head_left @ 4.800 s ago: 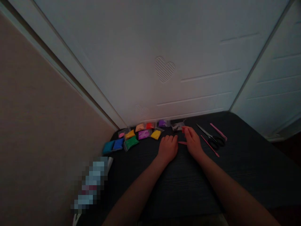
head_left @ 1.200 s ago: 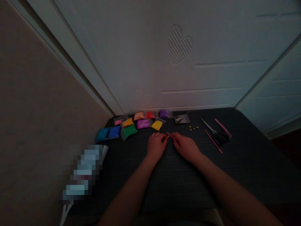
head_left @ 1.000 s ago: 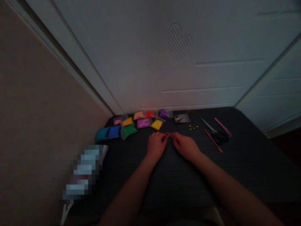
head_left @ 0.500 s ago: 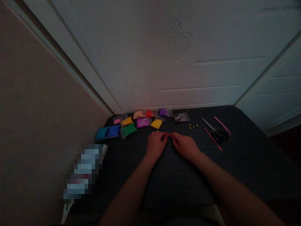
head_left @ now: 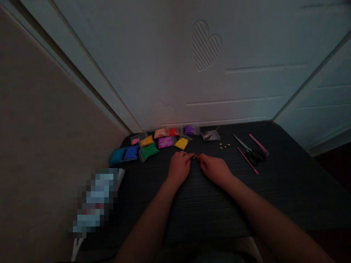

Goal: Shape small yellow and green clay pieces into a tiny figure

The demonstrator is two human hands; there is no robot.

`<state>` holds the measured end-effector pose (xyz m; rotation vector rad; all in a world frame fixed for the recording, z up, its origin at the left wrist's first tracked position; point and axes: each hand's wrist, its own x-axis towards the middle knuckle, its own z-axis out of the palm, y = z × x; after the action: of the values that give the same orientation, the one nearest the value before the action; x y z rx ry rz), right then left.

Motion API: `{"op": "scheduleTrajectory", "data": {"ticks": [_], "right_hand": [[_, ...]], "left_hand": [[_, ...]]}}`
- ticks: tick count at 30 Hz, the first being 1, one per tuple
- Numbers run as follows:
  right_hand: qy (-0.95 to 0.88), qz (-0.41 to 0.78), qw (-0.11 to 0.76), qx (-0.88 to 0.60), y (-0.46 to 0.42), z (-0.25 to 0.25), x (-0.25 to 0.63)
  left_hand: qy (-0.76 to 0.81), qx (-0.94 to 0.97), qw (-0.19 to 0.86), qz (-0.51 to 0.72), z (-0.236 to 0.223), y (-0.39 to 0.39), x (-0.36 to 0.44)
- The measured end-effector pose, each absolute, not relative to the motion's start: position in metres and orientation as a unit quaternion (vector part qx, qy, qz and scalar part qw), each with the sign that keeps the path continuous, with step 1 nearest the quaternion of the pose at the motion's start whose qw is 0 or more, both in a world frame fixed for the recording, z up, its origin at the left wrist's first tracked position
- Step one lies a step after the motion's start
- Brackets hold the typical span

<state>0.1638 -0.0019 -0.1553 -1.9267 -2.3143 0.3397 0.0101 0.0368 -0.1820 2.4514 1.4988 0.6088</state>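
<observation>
My left hand (head_left: 178, 166) is closed, its forefinger stretched toward the right with the tip against a tiny piece (head_left: 195, 157) with a yellowish spot. From the other side, my right hand (head_left: 215, 168) has thumb and forefinger pinched at the same piece, which is too small and dark to name. Both hands rest low over the dark table. Beyond them lies a bag of yellow modelling clay (head_left: 181, 143). Several tiny yellow bits (head_left: 225, 147) are scattered to the right of it.
Scissors (head_left: 249, 150) with black handles lie at the right, between a thin pink tool (head_left: 247, 160) and pink tweezers (head_left: 258, 144). Bags of coloured clay, such as green (head_left: 149, 151) and blue (head_left: 131, 152), line the back left. A blurred-out package (head_left: 95, 201) stands at the left.
My left forefinger has straightened toward the right hand, and a yellowish spot now shows between the fingertips. The view has shifted slightly; the other things lie as before.
</observation>
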Motion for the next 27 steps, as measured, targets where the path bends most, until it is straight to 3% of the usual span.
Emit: {"op": "scheduleTrajectory", "data": {"ticks": [27], "right_hand": [[-0.752,0.104,0.033,-0.651,-0.0029,-0.1531,0.1564]], "left_hand": [[0.53,0.811,0.094,0.228,-0.1834,0.0355,0.0109]]}}
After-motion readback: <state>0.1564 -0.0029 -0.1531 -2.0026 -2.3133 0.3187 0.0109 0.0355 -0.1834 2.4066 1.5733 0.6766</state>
